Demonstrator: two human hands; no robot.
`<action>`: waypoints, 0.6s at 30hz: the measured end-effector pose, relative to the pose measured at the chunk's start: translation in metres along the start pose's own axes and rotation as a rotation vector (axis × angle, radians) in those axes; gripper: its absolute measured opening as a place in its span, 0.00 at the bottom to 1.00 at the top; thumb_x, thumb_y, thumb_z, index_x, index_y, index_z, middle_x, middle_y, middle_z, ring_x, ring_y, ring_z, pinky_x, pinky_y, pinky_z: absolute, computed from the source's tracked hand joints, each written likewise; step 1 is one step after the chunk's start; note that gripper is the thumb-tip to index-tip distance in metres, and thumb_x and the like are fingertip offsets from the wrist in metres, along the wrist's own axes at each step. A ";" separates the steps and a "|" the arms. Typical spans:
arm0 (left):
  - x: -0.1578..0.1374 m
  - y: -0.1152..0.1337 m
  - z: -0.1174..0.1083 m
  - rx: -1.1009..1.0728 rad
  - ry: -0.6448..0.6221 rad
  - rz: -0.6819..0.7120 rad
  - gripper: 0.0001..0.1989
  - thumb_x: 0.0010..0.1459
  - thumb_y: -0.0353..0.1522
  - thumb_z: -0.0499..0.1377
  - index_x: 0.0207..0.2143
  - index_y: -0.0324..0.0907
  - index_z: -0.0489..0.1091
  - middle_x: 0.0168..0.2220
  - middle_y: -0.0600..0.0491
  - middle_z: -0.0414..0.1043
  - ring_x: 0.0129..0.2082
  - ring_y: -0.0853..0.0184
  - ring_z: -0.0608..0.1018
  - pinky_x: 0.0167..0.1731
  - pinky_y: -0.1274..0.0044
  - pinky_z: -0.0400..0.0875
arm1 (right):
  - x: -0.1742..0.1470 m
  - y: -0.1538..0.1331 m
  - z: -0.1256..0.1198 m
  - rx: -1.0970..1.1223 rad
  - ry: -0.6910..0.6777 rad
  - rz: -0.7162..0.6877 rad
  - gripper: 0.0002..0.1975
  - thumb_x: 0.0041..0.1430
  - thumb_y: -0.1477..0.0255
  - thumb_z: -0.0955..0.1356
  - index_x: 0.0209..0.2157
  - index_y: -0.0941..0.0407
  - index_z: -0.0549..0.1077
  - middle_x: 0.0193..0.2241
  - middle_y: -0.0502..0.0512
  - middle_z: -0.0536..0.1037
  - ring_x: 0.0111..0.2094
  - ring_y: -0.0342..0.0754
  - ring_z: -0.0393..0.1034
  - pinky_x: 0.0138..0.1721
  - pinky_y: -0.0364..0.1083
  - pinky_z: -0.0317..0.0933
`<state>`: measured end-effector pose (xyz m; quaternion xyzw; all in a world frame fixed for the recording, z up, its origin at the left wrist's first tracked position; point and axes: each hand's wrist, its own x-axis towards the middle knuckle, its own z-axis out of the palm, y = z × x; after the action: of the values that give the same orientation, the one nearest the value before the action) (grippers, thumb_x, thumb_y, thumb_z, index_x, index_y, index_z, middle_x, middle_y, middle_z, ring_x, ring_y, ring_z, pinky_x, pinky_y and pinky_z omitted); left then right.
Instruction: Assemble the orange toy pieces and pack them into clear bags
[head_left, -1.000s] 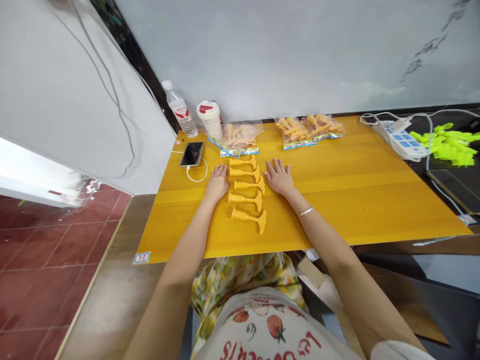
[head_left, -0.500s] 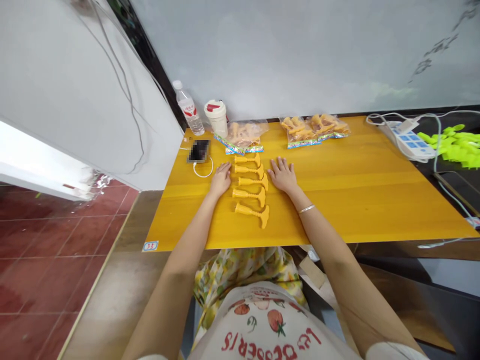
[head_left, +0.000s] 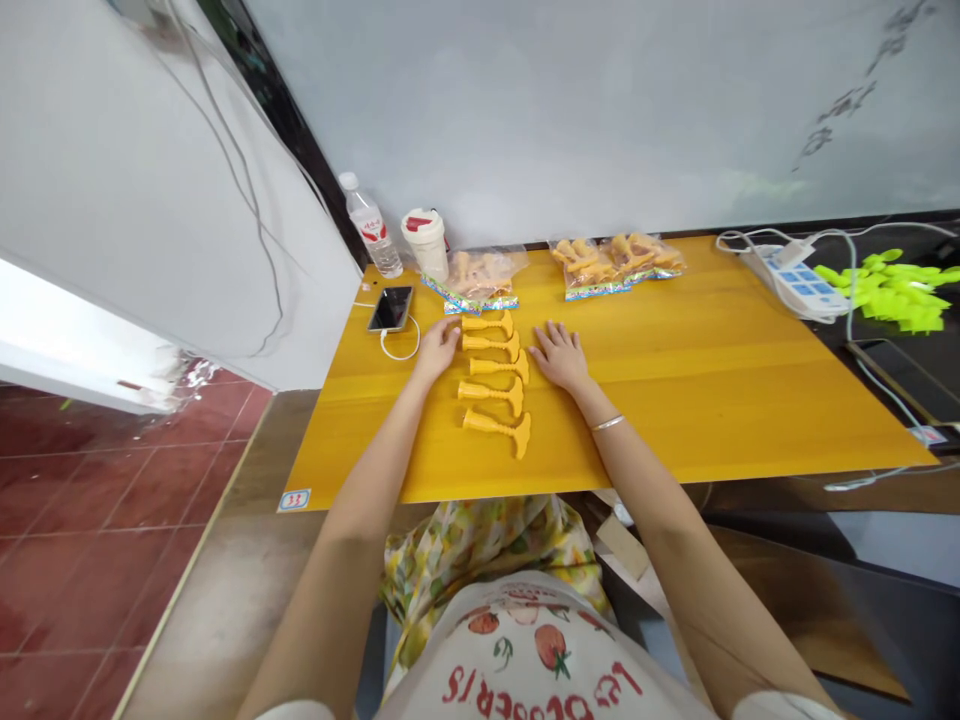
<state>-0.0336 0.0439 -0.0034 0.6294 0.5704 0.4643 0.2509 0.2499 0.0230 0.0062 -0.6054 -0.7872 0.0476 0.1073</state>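
Several yellow plastic toy hammers [head_left: 496,368] lie in a column on the table, handles to the left and heads to the right. My left hand [head_left: 437,350] rests just left of the column, fingers loosely bent, its fingertips by the handle end of the farthest hammer [head_left: 486,323]. Whether they touch that handle I cannot tell. To the right of the hammer heads, my right hand [head_left: 561,357] lies flat on the tabletop with fingers spread, holding nothing.
Behind the hammers are clear bags of orange-yellow pieces [head_left: 487,275], [head_left: 589,265]. A phone [head_left: 391,308] on a white cable, a lidded cup [head_left: 426,243] and a water bottle [head_left: 374,232] stand at the left. A power strip [head_left: 802,283] and lime-green pieces [head_left: 896,290] are at the right.
My left fingertips have moved in closer to the farthest hammer's handle, and the hand is slightly more curled. My right hand stays flat. The view has shifted a little.
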 end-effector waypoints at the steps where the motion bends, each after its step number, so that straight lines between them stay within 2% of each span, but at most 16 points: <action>1: 0.003 0.000 0.002 -0.009 -0.001 -0.014 0.17 0.61 0.35 0.56 0.50 0.40 0.73 0.52 0.43 0.76 0.52 0.58 0.77 0.56 0.65 0.68 | 0.000 0.000 -0.001 0.001 0.001 0.000 0.29 0.71 0.59 0.57 0.68 0.57 0.59 0.70 0.64 0.53 0.70 0.62 0.45 0.67 0.64 0.42; 5: 0.014 0.002 0.007 0.004 0.005 -0.055 0.14 0.62 0.35 0.54 0.46 0.39 0.73 0.45 0.45 0.78 0.45 0.59 0.78 0.54 0.66 0.69 | 0.000 0.000 -0.003 0.011 -0.002 0.006 0.29 0.71 0.58 0.58 0.67 0.57 0.60 0.70 0.62 0.54 0.70 0.61 0.46 0.68 0.63 0.42; 9: 0.031 0.006 0.008 0.033 0.004 -0.041 0.12 0.61 0.31 0.50 0.39 0.40 0.73 0.37 0.49 0.76 0.40 0.62 0.77 0.51 0.67 0.70 | 0.002 0.001 -0.006 0.023 -0.013 0.011 0.29 0.70 0.58 0.58 0.67 0.55 0.60 0.70 0.60 0.54 0.70 0.60 0.47 0.68 0.62 0.43; 14: 0.058 0.014 0.011 0.023 -0.013 0.019 0.15 0.57 0.28 0.50 0.42 0.41 0.74 0.40 0.51 0.77 0.41 0.63 0.77 0.52 0.69 0.69 | 0.004 0.004 -0.005 0.035 -0.007 0.010 0.28 0.69 0.58 0.59 0.66 0.53 0.62 0.69 0.58 0.55 0.70 0.59 0.47 0.68 0.61 0.43; 18: 0.088 0.022 0.018 0.064 -0.065 -0.009 0.18 0.57 0.29 0.51 0.47 0.40 0.75 0.43 0.50 0.79 0.44 0.60 0.78 0.55 0.67 0.69 | 0.006 0.005 -0.004 0.045 -0.014 0.011 0.28 0.69 0.58 0.60 0.66 0.53 0.62 0.69 0.58 0.56 0.70 0.58 0.47 0.68 0.61 0.43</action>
<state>-0.0145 0.1261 0.0333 0.6492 0.5794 0.4239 0.2513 0.2543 0.0298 0.0096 -0.6067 -0.7834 0.0702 0.1150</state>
